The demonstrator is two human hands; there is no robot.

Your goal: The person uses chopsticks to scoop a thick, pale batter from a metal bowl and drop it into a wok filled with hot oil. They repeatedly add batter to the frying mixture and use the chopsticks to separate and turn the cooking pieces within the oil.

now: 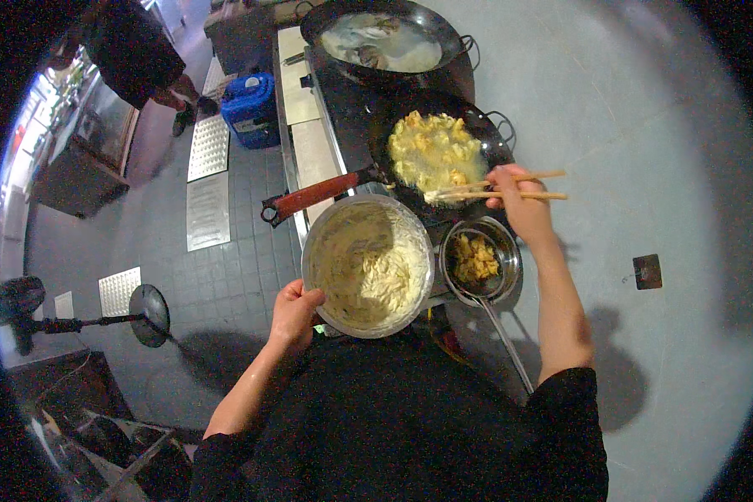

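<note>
My left hand grips the rim of a round metal bowl, thumb over the edge. Pale battered pieces lie on the bowl's right side, and batter smears its wall. In my right hand is a pair of wooden chopsticks, tips over the near edge of a black wok. A whitish battered piece is at the chopstick tips. Yellow pieces fry in bubbling oil in the wok. Its red-brown handle points left, just beyond the bowl.
Right of the bowl, a long-handled strainer with golden fried pieces rests in a metal pot. A larger wok with cloudy liquid stands farther back. A blue jerrycan, a standing fan and a person are at left.
</note>
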